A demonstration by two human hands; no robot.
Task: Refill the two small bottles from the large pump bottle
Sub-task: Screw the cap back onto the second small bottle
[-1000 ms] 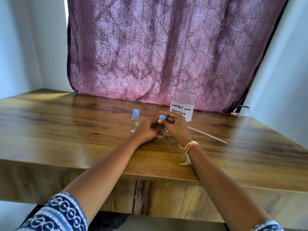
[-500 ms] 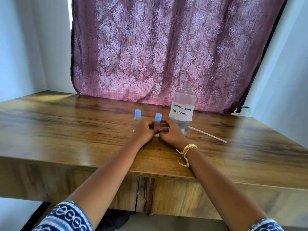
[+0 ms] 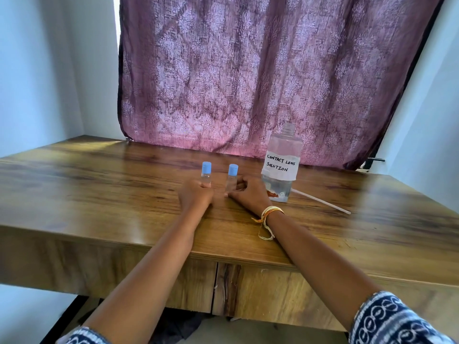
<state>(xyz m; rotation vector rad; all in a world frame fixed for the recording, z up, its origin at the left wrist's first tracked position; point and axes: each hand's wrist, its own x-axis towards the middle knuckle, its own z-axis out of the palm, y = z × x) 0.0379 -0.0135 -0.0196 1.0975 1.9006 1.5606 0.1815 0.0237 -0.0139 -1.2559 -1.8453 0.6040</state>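
The left hand (image 3: 196,198) lies knuckles-up on the wooden table (image 3: 99,194), its fingers curled under; the fingertips touch the foot of the left small bottle (image 3: 206,175), which stands at the hand's 12 o'clock, but whether they actually grip it cannot be told. The right hand (image 3: 250,196) rests on the table too, with thumb and curled fingers closing on the lower body of the right small bottle (image 3: 231,178) at its 11 o'clock. Both small bottles are clear, upright, capped in light blue, and stand just beside one another without touching.

At the right hand's 1 o'clock, just behind the knuckles, stands the large bottle (image 3: 282,167), clear, its threaded neck open and no pump on it, with a white handwritten label reading "CONTACT LENS SOLUTION". Liquid fills only its lowest part. A thin white tube (image 3: 323,201) lies on the table from the bottle's base toward 4 o'clock.

Orange and yellow threads (image 3: 268,214) circle the right wrist. Behind the table hangs a patterned maroon curtain (image 3: 248,70).
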